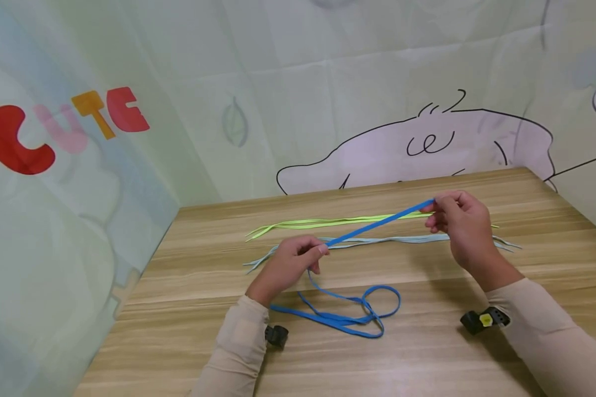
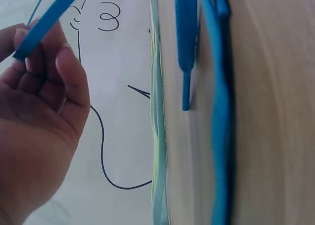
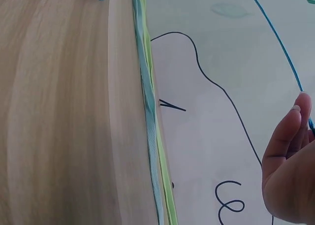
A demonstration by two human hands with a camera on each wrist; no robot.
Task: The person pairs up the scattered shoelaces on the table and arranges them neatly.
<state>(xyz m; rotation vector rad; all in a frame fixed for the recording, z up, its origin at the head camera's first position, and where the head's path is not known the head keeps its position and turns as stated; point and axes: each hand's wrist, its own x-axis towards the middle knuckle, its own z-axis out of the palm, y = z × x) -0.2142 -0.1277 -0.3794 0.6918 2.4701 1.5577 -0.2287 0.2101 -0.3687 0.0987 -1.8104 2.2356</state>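
Observation:
A flat blue shoelace [image 1: 377,224] is stretched in the air between both hands in the head view, sloping up to the right. My left hand [image 1: 294,261] pinches it between thumb and fingers, and my right hand [image 1: 461,229] pinches it farther right and higher. From below the left hand the lace hangs down to loose blue loops [image 1: 347,321] on the table. In the left wrist view, a tapered blue lace tip [image 2: 186,89] shows beside another blue strand. The right wrist view catches the taut lace [image 3: 278,35] meeting the right fingertips.
Behind the hands, yellow-green laces [image 1: 308,223] and pale blue laces [image 1: 402,239] lie stretched out side by side across the wooden table [image 1: 189,309]. A printed cloth backdrop [image 1: 278,82] rises at the table's back and left edges. Each wrist wears a small black camera.

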